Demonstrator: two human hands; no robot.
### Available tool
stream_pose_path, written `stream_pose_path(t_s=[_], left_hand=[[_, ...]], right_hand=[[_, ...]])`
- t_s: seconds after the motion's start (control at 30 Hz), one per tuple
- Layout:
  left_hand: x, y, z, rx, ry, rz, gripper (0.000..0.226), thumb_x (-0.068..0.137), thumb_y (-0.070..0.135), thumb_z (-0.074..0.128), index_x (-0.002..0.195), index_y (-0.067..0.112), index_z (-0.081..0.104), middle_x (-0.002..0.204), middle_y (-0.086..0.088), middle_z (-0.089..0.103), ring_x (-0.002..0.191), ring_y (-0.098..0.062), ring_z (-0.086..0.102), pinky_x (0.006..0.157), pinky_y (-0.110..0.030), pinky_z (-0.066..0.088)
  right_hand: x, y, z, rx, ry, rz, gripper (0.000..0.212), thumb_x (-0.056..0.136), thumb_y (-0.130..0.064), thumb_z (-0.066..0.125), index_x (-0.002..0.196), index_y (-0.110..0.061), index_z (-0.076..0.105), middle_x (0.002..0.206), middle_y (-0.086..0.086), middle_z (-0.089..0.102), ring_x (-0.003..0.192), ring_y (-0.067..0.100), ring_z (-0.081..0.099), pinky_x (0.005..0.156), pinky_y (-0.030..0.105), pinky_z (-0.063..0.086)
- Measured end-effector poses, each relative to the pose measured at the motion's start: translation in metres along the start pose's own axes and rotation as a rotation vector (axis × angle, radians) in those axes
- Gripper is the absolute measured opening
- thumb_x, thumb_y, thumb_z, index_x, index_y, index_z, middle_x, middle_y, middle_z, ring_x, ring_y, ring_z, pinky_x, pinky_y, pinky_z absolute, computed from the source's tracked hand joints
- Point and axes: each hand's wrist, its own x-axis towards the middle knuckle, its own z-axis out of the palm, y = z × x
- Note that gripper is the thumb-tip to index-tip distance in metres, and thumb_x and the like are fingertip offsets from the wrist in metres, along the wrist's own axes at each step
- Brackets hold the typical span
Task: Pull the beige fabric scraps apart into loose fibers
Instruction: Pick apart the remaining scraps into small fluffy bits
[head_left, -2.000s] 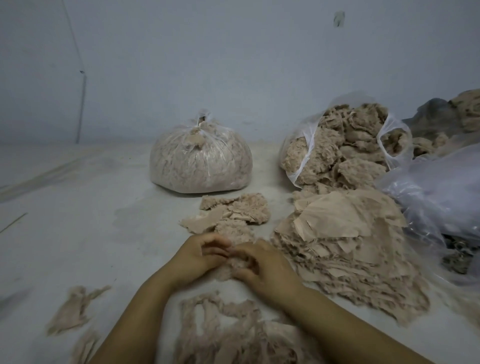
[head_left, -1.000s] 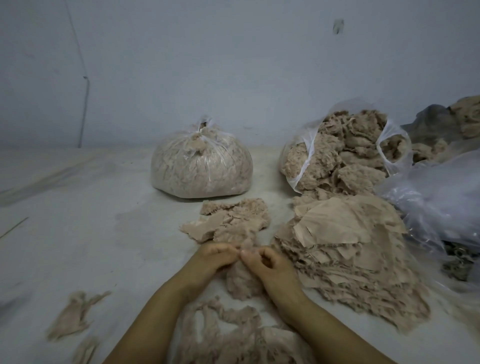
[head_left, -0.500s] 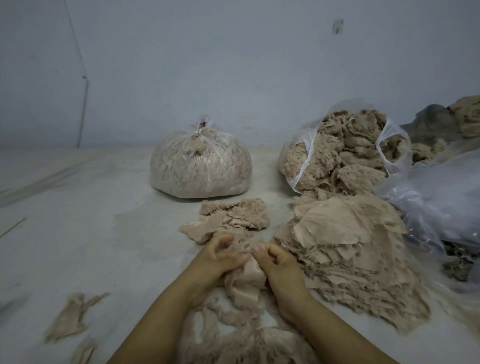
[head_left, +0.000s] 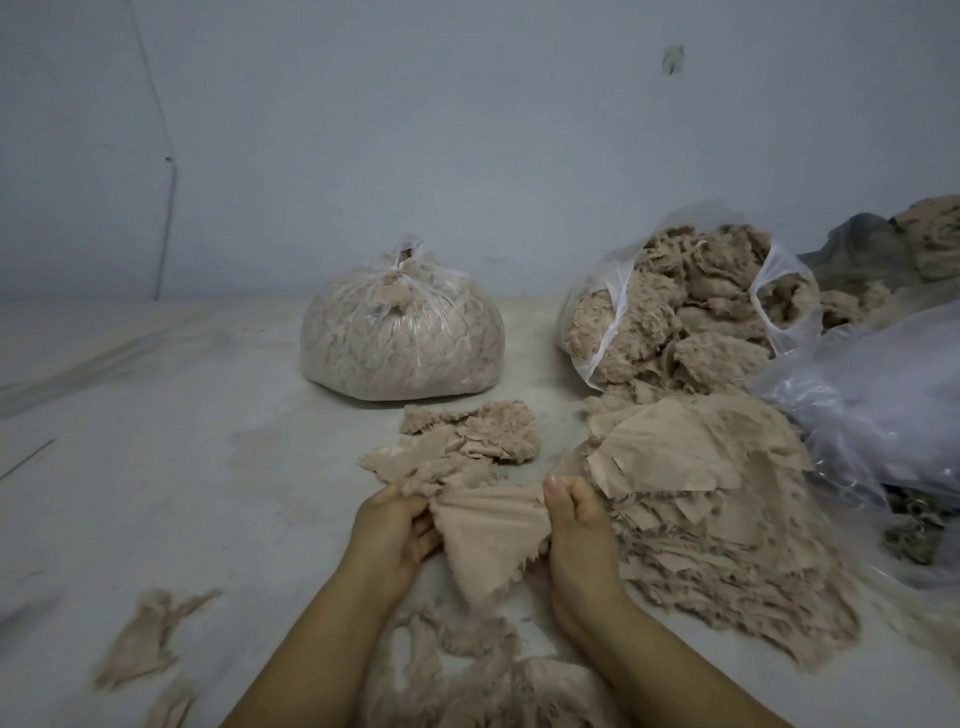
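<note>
Beige cloth is stretched between the person's 2 hands, low in the middle of the head view: the left hand (head_left: 396, 525) has its fingers curled round the left edge of a fabric scrap (head_left: 491, 540), and the right hand (head_left: 576, 519) pinches the right edge with its thumb up and fingers folded under. The scrap is pulled taut along its top, gathered into creases at each grip, and its lower part hangs down to a frayed point just above the pale floor (head_left: 156, 441). Directly below the hands lies a heap of loose fibers (head_left: 478, 675), fluffy and stringy, between the 2 forearms. Just right of the right hand, touching it or nearly so, spreads a big pile of flat scraps (head_left: 717, 499) with ragged edges. Beyond the hands sits a smaller pile of scraps (head_left: 467, 441), part flat, part fuzzy. Farther back, near the grey wall (head_left: 467, 130), stands a tied clear bag (head_left: 402, 332) full of fibre, and to its right an open bag (head_left: 675, 317) overflows with shredded clumps. A crumpled clear plastic sheet (head_left: 883, 410) lies at the far right. At the lower left, well apart from the hands, rest a few stray tufts (head_left: 145, 639).
</note>
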Motion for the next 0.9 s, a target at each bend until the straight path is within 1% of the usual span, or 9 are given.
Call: stream_pose_path(t_s=[0.2, 0.33, 0.4, 0.47, 0.53, 0.63, 0.77, 0.83, 0.9], left_hand=[[0.0, 0.001, -0.003, 0.05, 0.064, 0.035, 0.023, 0.088, -0.011, 0.047, 0.09, 0.003, 0.064, 0.067, -0.01, 0.072, 0.055, -0.02, 0.068, 0.049, -0.028, 0.056], [-0.004, 0.001, 0.002, 0.008, -0.057, 0.018, 0.019, 0.088, -0.008, 0.049, 0.095, -0.003, 0.065, 0.079, -0.017, 0.073, 0.066, -0.024, 0.07, 0.053, -0.029, 0.056], [-0.007, 0.0, 0.008, -0.01, -0.132, -0.003, 0.019, 0.087, -0.007, 0.051, 0.1, -0.005, 0.065, 0.089, -0.021, 0.072, 0.074, -0.026, 0.071, 0.056, -0.029, 0.056], [-0.01, -0.003, 0.012, -0.014, -0.154, -0.006, 0.02, 0.086, -0.008, 0.053, 0.103, -0.006, 0.063, 0.091, -0.022, 0.071, 0.076, -0.027, 0.072, 0.056, -0.03, 0.056], [-0.009, -0.002, 0.01, -0.068, -0.078, 0.003, 0.016, 0.086, -0.01, 0.052, 0.099, -0.006, 0.06, 0.082, -0.02, 0.072, 0.069, -0.024, 0.072, 0.052, -0.028, 0.057], [0.001, 0.009, -0.008, -0.184, 0.1, 0.032, 0.011, 0.091, -0.01, 0.046, 0.094, -0.001, 0.053, 0.07, -0.015, 0.07, 0.059, -0.02, 0.071, 0.048, -0.024, 0.056], [0.0, 0.007, -0.008, 0.149, 0.015, 0.044, 0.005, 0.095, 0.013, 0.053, 0.098, 0.009, 0.055, 0.064, -0.008, 0.069, 0.056, -0.021, 0.068, 0.042, -0.023, 0.051], [-0.004, 0.002, 0.001, 0.288, 0.017, 0.16, 0.013, 0.093, 0.026, 0.058, 0.098, 0.016, 0.052, 0.059, -0.005, 0.067, 0.052, -0.019, 0.065, 0.041, -0.023, 0.049], [-0.012, 0.0, 0.008, 0.334, -0.039, 0.316, 0.027, 0.085, 0.04, 0.062, 0.101, 0.021, 0.052, 0.068, -0.004, 0.071, 0.06, -0.018, 0.068, 0.048, -0.024, 0.052]], right_hand=[[-0.004, -0.005, 0.001, -0.019, -0.06, -0.024, 0.028, 0.099, -0.023, 0.046, 0.073, -0.013, 0.045, 0.054, -0.002, 0.041, 0.048, 0.013, 0.037, 0.045, 0.026, 0.032], [-0.009, -0.008, 0.001, -0.125, -0.193, 0.117, 0.042, 0.088, -0.042, 0.062, 0.093, 0.0, 0.057, 0.081, 0.003, 0.061, 0.075, 0.022, 0.058, 0.071, 0.035, 0.048], [-0.012, -0.01, 0.002, -0.083, -0.313, 0.193, 0.034, 0.084, -0.033, 0.071, 0.097, -0.002, 0.064, 0.091, 0.007, 0.071, 0.084, 0.025, 0.067, 0.073, 0.031, 0.055], [-0.014, -0.011, 0.004, -0.07, -0.314, 0.181, 0.019, 0.085, -0.019, 0.07, 0.082, -0.002, 0.061, 0.082, 0.013, 0.066, 0.074, 0.03, 0.061, 0.065, 0.033, 0.05], [-0.012, -0.01, 0.005, -0.083, -0.244, 0.137, 0.016, 0.089, -0.015, 0.065, 0.079, -0.006, 0.056, 0.075, 0.015, 0.054, 0.071, 0.025, 0.048, 0.064, 0.034, 0.041], [-0.006, -0.014, 0.0, 0.026, -0.183, 0.126, 0.02, 0.092, -0.016, 0.061, 0.077, -0.006, 0.052, 0.072, 0.015, 0.05, 0.067, 0.025, 0.045, 0.06, 0.032, 0.038], [-0.003, -0.015, -0.006, 0.093, -0.141, 0.103, 0.018, 0.091, -0.017, 0.062, 0.076, -0.008, 0.057, 0.069, 0.012, 0.059, 0.062, 0.021, 0.054, 0.058, 0.03, 0.045], [-0.004, -0.014, -0.004, 0.097, -0.159, 0.098, 0.012, 0.091, -0.016, 0.061, 0.084, -0.006, 0.06, 0.073, 0.01, 0.064, 0.067, 0.02, 0.057, 0.063, 0.033, 0.047], [-0.005, -0.013, -0.003, 0.072, -0.18, 0.061, 0.012, 0.091, -0.016, 0.061, 0.091, -0.004, 0.062, 0.075, 0.007, 0.067, 0.068, 0.019, 0.06, 0.063, 0.032, 0.048]])
